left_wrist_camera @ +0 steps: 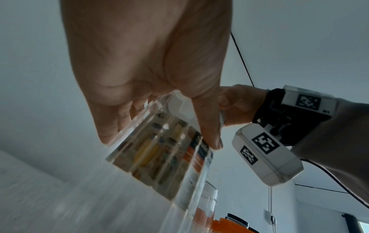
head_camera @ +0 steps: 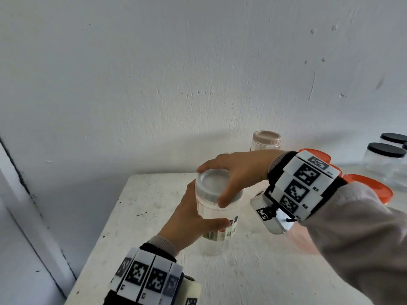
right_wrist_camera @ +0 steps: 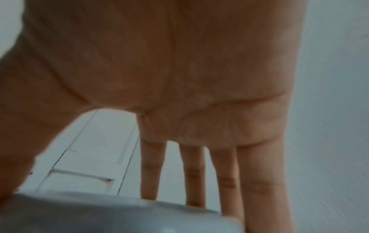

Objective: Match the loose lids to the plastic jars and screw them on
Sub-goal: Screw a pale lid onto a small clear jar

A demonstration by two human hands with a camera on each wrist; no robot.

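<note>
A clear plastic jar (head_camera: pixel 217 233) with a printed label stands near the middle of the white table (head_camera: pixel 154 203). My left hand (head_camera: pixel 193 219) grips its upper body, thumb across the front. On its mouth sits a white ribbed lid (head_camera: pixel 212 183); my right hand (head_camera: pixel 233 172) grips that lid from above, thumb at the near rim and fingers over the far rim. From the left wrist, the jar (left_wrist_camera: pixel 171 157) and its label fill the centre beneath my left hand (left_wrist_camera: pixel 159 88), with my right hand (left_wrist_camera: pixel 237 102) behind. The right wrist view shows the lid (right_wrist_camera: pixel 119 216) below my right hand (right_wrist_camera: pixel 179 110).
A jar with a beige lid (head_camera: pixel 266 140) stands by the wall. Orange lids (head_camera: pixel 372 190) lie partly behind my right wrist. Clear jars with black lids (head_camera: pixel 385 157) stand at the far right. The table's left edge runs close to my left wrist.
</note>
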